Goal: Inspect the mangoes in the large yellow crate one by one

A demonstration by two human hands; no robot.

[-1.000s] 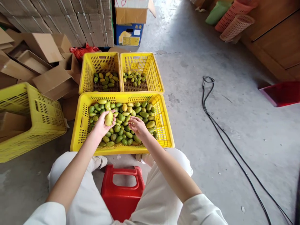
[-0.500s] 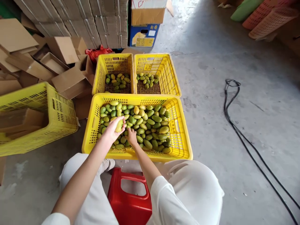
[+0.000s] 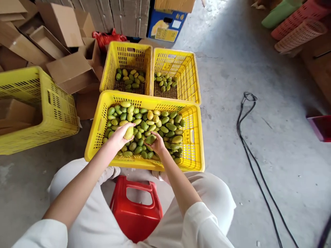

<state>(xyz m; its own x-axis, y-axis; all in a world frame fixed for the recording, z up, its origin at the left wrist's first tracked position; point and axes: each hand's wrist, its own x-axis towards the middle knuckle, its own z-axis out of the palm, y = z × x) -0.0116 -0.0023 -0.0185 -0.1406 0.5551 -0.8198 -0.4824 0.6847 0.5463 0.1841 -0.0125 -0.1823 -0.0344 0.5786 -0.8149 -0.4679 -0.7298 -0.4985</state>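
Observation:
A wide yellow crate (image 3: 198, 137) full of green and yellowish mangoes (image 3: 170, 126) stands in front of my knees. My left hand (image 3: 119, 137) is closed around a yellow-green mango (image 3: 128, 133), held over the left half of the pile. To its right, my right hand (image 3: 158, 144) grips a darker green mango (image 3: 150, 139) just above the fruit. Behind, two smaller yellow crates stand side by side: the left one (image 3: 149, 72) and the right one (image 3: 198, 77), each with a few mangoes on its floor.
A red plastic stool (image 3: 137, 220) is between my legs. At left are a yellow-green crate (image 3: 58, 113) with cardboard in it and a heap of cardboard boxes (image 3: 69, 70). A blue carton (image 3: 167, 26) stands at the back. A black cable (image 3: 248, 151) lies on the floor at right.
My right hand has lifted a green mango from the pile and moved slightly right. The left hand still holds its mango. The view has tilted down a little.

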